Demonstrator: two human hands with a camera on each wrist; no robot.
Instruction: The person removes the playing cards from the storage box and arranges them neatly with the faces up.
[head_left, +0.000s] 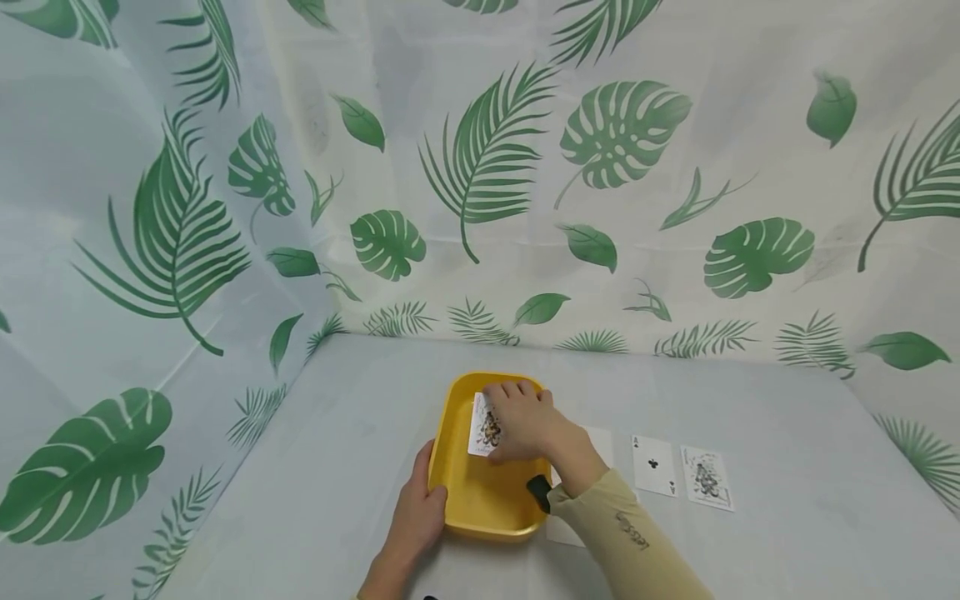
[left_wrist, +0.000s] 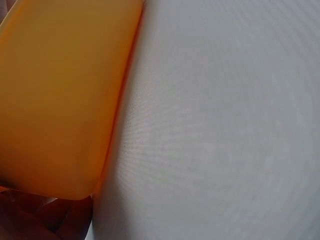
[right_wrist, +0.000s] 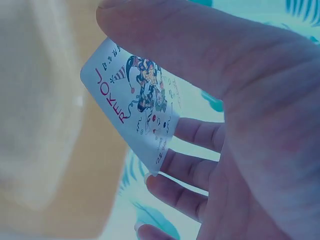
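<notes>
A shallow yellow tray (head_left: 491,512) with rounded corners stands on the pale tabletop. My left hand (head_left: 420,508) grips its left side, the thumb at the rim; in the left wrist view the curled fingers (left_wrist: 75,217) show by the tray's wall (left_wrist: 65,100). Over the tray, my right hand (head_left: 525,421) pinches a colour joker playing card (head_left: 480,429) between thumb and fingers. In the right wrist view the joker card (right_wrist: 145,100) shows its red lettering and jester, with the right hand (right_wrist: 240,100) partly over it.
Right of the tray lie an ace of clubs (head_left: 653,465) and a black-and-white joker (head_left: 707,477), both face up. More white cards (head_left: 566,531) lie partly hidden under the right forearm. A leaf-patterned sheet (head_left: 480,167) rises behind the table and at its sides.
</notes>
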